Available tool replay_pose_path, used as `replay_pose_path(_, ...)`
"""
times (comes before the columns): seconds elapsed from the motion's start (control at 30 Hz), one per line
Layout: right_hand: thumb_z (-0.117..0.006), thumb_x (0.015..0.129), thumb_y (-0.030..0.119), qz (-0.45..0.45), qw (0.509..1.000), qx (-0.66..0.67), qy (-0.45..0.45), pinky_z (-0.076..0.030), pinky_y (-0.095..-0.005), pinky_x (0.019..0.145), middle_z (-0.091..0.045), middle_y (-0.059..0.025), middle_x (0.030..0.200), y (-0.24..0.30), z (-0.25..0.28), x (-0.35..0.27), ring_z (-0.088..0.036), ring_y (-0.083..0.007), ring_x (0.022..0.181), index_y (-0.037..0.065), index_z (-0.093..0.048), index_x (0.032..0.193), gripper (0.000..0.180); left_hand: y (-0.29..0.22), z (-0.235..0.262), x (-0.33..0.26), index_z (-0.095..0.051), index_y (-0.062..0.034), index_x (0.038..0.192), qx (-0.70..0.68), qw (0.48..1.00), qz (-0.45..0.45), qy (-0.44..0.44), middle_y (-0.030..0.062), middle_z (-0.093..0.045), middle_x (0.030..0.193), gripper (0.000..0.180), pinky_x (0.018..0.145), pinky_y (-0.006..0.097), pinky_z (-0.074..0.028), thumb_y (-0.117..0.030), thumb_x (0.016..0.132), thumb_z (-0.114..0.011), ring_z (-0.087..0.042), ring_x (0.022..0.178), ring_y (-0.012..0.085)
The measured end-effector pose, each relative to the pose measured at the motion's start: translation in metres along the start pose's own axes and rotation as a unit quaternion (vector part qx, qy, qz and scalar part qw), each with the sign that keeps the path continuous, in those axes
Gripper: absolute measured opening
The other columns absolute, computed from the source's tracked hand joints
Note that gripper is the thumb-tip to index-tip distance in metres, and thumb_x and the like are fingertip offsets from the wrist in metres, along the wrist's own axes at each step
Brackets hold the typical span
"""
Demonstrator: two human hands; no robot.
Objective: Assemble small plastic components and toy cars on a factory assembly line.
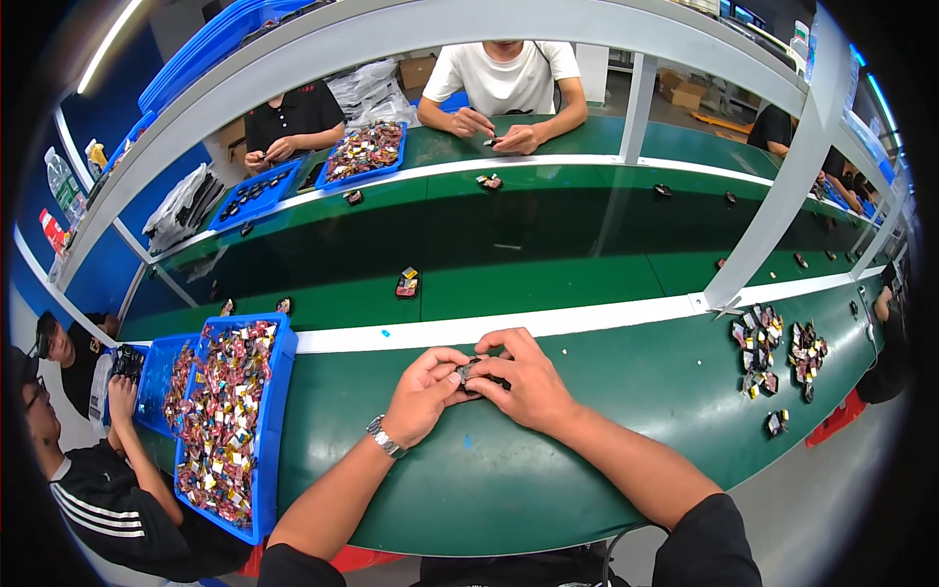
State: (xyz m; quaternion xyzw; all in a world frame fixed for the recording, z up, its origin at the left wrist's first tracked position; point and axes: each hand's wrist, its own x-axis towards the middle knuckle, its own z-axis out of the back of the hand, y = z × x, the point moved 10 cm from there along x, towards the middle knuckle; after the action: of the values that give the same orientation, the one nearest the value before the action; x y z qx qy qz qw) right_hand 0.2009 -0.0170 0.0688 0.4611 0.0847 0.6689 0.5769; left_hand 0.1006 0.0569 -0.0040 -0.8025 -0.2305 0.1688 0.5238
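Note:
Over the green worktable (411, 489), both hands meet around a small black part (468, 374), mostly covered by my fingers; its exact kind I cannot make out. My left hand (421, 396), with a metal-band watch on the wrist, pinches it from the left between thumb and fingers. From the right, my right hand (533, 386) has its thumb and curled fingers closed on the same part. Left of my left forearm stands a blue tray (281, 391) heaped with small reddish parts bearing white and yellow bits.
At the right, small dark-and-red assemblies lie in clusters (758, 342). Beyond a white rail (489, 328), a green conveyor belt (548, 284) carries scattered pieces, among them one assembly (407, 283). A grey metal post (773, 196) rises at the right. Co-workers sit left and across.

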Motion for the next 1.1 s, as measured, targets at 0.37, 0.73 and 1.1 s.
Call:
replay_pose_path(0.37,-0.077,0.082,0.010,0.016,0.993,0.113,0.035,-0.050,-0.0355,0.091,-0.059,-0.0061,0.123,0.000,-0.005,-0.003,-0.055,-0.0237,0.113,0.008,-0.074,0.093,0.011,0.003,0.003,0.000,-0.051,-0.0061,0.120,-0.033,0.999,0.005,0.029,0.0188,-0.056,0.138,0.018,0.101,0.046,-0.053,-0.009,0.102,-0.052,-0.062,0.119,0.0255)
replay_pose_path(0.73,-0.074,0.083,0.013,0.014,0.997,0.071,-0.041,-0.048,-0.0390,0.094,-0.061,-0.0074,0.122,-0.004,-0.005,-0.007,-0.054,-0.0288,0.114,0.008,-0.073,0.094,0.012,0.000,0.005,-0.003,-0.050,-0.0072,0.122,-0.046,0.999,-0.006,0.010,0.0200,-0.053,0.142,0.027,0.101,0.047,-0.052,-0.014,0.098,-0.060,-0.060,0.121,0.0280)
replay_pose_path(1.1,-0.072,0.083,0.011,-0.017,0.993,0.107,-0.051,-0.048,-0.0392,0.097,-0.062,-0.0080,0.120,-0.011,-0.006,-0.007,-0.054,-0.0294,0.115,0.005,-0.073,0.092,0.010,-0.004,0.002,0.003,-0.050,-0.0072,0.120,-0.024,1.000,-0.014,0.004,0.0171,-0.058,0.133,0.025,0.101,0.046,-0.051,-0.015,0.099,-0.061,-0.063,0.114,0.0262)
